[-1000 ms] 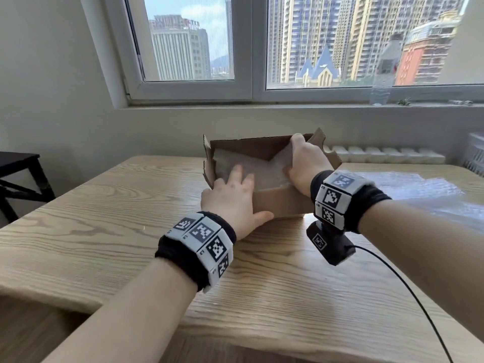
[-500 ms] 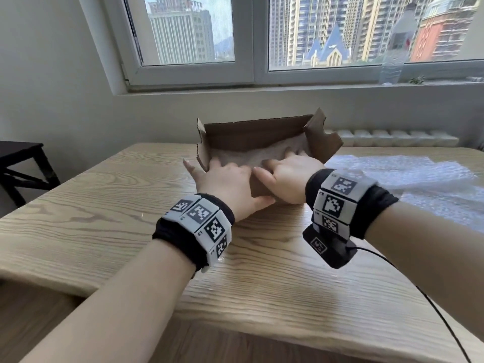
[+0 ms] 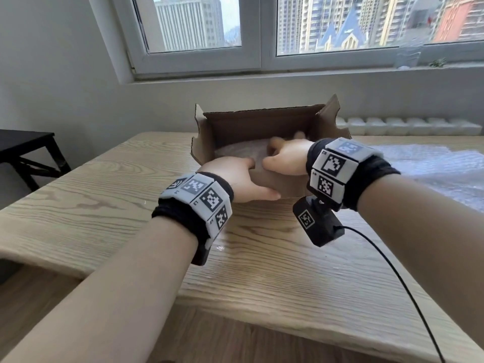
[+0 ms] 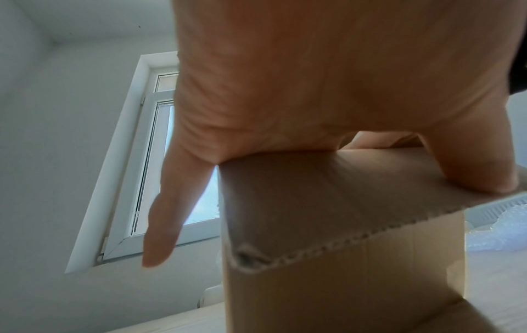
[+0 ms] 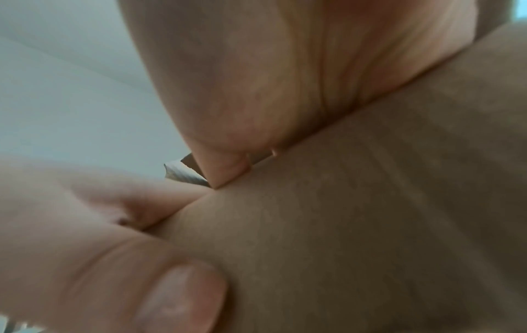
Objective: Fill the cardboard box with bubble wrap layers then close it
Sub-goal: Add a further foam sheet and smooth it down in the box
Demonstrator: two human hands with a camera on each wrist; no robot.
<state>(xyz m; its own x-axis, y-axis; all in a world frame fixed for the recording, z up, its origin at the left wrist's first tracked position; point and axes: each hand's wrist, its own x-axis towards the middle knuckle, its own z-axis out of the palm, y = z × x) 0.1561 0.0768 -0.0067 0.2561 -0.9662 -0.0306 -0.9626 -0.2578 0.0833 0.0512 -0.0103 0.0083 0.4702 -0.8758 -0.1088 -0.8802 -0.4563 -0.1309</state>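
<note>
An open brown cardboard box stands on the wooden table, with a layer of bubble wrap lying inside. My left hand grips the box's near flap. Its thumb presses on the flap's outer face, its little finger hangs straight past the box's left corner, and the other fingers are hidden behind the flap. Close beside it, my right hand holds the same flap, thumb on the outside and fingers reaching inside, blurred.
A loose sheet of bubble wrap is spread on the table at the right. A black stool stands off the table's left. A clear bottle is on the windowsill. The wrist camera's cable trails across the near right.
Both hands drew back from pressing the bubble wrap down in the box to its near side and took hold of the near flap. The head view tilted down.
</note>
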